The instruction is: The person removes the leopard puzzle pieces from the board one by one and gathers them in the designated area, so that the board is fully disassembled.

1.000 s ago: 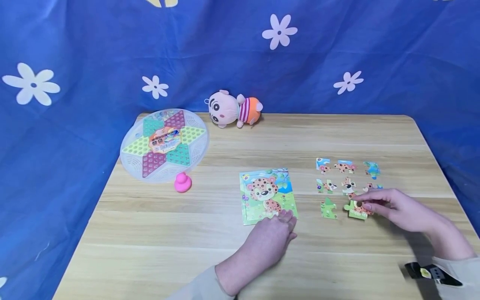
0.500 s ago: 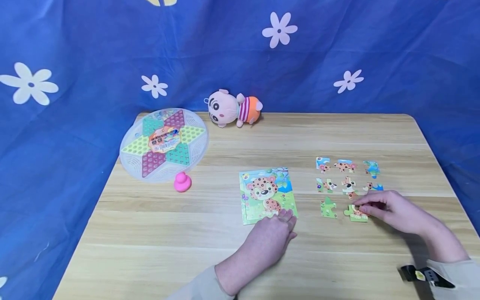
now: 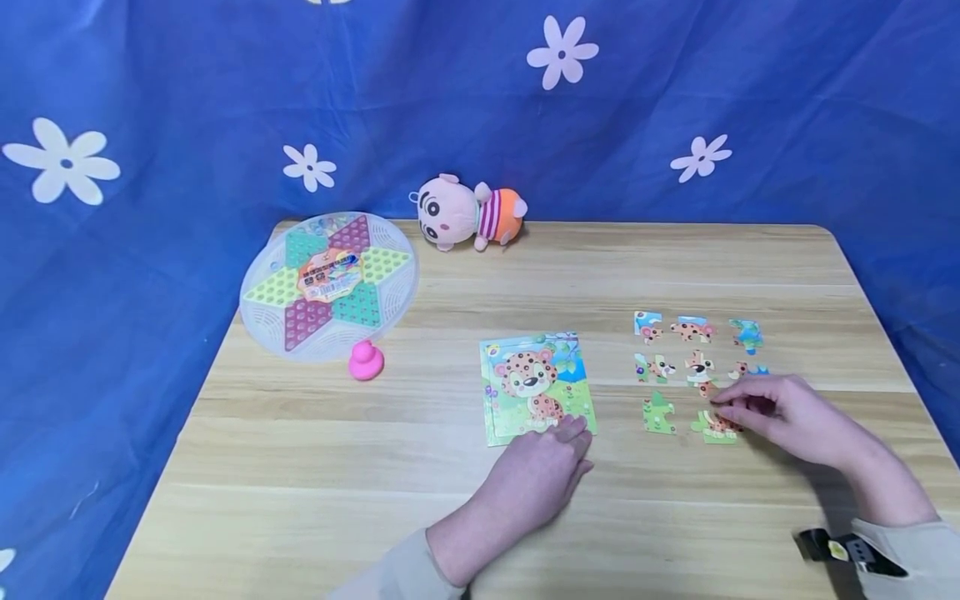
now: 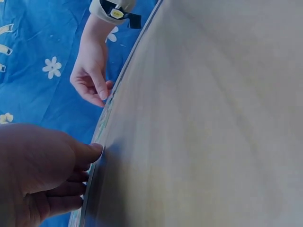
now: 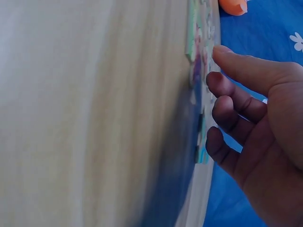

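Since a second before, drew the right hand [image 3: 780, 412] a little nearer across the counter [image 3: 375, 467], fingertips pinching the green-edged puzzle piece [image 3: 712, 429] flat in the bottom row of loose pieces [image 3: 693, 350]. Kept the left hand [image 3: 543, 471] relaxed, fingertips resting on the puzzle board [image 3: 534, 385] — best lifted by its edges, level, the board steadied throughout.

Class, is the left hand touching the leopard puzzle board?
Touching. In the head view, the left hand's fingertips rest on the leopard puzzle board's near edge.
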{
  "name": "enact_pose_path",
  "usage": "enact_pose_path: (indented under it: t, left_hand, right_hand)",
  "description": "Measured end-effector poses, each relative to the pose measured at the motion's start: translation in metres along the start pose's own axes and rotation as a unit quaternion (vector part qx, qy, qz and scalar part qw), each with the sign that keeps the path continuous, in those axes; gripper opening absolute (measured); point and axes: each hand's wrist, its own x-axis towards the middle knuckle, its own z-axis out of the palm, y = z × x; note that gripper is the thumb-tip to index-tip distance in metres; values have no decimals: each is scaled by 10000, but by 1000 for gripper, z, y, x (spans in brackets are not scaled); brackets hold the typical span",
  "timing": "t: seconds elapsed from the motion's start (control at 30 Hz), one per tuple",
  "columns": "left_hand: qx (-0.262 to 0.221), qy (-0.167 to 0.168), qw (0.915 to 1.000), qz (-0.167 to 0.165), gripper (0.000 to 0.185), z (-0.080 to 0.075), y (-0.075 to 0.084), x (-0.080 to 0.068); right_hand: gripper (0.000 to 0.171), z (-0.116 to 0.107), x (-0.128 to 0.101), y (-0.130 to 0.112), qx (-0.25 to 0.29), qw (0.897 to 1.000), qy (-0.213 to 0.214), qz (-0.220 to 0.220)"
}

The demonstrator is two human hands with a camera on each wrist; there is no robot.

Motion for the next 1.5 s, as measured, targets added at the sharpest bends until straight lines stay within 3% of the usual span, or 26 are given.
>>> enact_pose_path:
  t: [0.23,0.47,0.63,0.8,0.97,1.5]
  left_hand:
    - [-235,422,9988,45,31,-5,-10,-2]
    - [-393,392,9971,-518,48,-14,-33,-12]
    - [-401,270,9946,-922,57,-16,-52,-21]
    - [-461,145,9935,-1035,60,-15,-61,-24]
    - [-606,87,9924,-1065,60,-13,-66,-24]
    - [-777,57,9899,-1181,60,-12,-69,-21]
  right_hand:
    - [22,4,19,-24,123,9992,29,-392]
    - [19,22,56,-62,272,9938,-294,-1037]
    - [20,45,85,-84,21,9899,-543,-1308]
    - [33,68,106,-100,-441,9898,-805,-1092]
    - [48,83,114,-106,-771,9901,-735,-913]
    - [49,89,118,-107,-494,9934,-821,-627]
